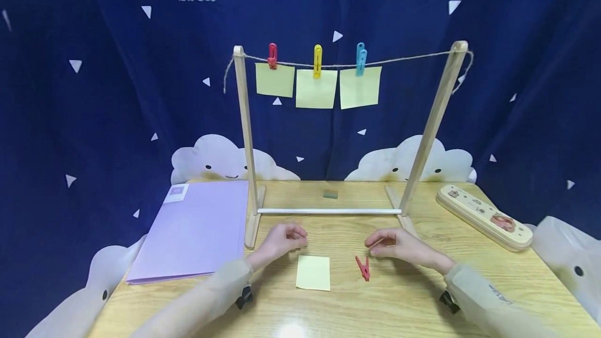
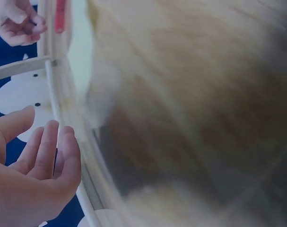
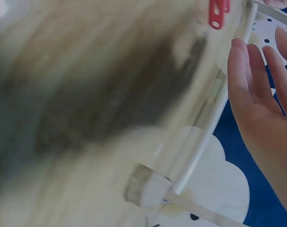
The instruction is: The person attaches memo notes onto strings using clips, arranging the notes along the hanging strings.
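Note:
A pale yellow sticky note (image 1: 313,273) lies on the table, with a red clothespin (image 1: 363,269) to its right. Just beyond the note is my left hand (image 1: 284,240), its fingers loosely bent and holding nothing. My right hand (image 1: 396,246) hovers by the clothespin, apart from it, also holding nothing. In the right wrist view, the clothespin (image 3: 216,14) shows near the top, past the fingertips. Three notes hang from a string: one under a red clothespin (image 1: 273,56), one under a yellow clothespin (image 1: 317,61), one under blue clothespins (image 1: 361,60).
Two wooden posts (image 1: 248,134) hold up the string, joined low by a white rod (image 1: 328,211). At left lies a purple folder (image 1: 197,228); at right, a cream pencil case (image 1: 483,217). A small green-brown block (image 1: 331,194) sits behind the rod, before a blue curtain (image 1: 94,119).

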`<action>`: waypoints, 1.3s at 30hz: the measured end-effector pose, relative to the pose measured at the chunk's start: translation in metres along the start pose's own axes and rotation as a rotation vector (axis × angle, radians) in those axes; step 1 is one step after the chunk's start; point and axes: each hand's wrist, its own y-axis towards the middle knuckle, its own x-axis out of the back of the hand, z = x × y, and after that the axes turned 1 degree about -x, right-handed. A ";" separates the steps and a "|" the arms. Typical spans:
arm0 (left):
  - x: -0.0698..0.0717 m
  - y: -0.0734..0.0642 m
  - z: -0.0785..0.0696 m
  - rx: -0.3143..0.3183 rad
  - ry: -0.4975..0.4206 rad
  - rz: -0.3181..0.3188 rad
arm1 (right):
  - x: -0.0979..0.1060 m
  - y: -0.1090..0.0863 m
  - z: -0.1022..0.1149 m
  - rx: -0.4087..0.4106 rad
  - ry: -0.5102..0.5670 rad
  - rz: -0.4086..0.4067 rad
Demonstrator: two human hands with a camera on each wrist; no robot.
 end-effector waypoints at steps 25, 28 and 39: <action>-0.001 -0.014 0.012 -0.037 0.125 0.122 | -0.013 0.007 -0.014 0.024 0.040 0.044; -0.002 -0.014 0.013 -0.037 0.128 0.119 | -0.014 0.007 -0.013 0.028 0.017 0.050; -0.003 -0.014 0.016 -0.033 0.079 0.124 | -0.019 0.007 -0.014 0.033 -0.083 0.051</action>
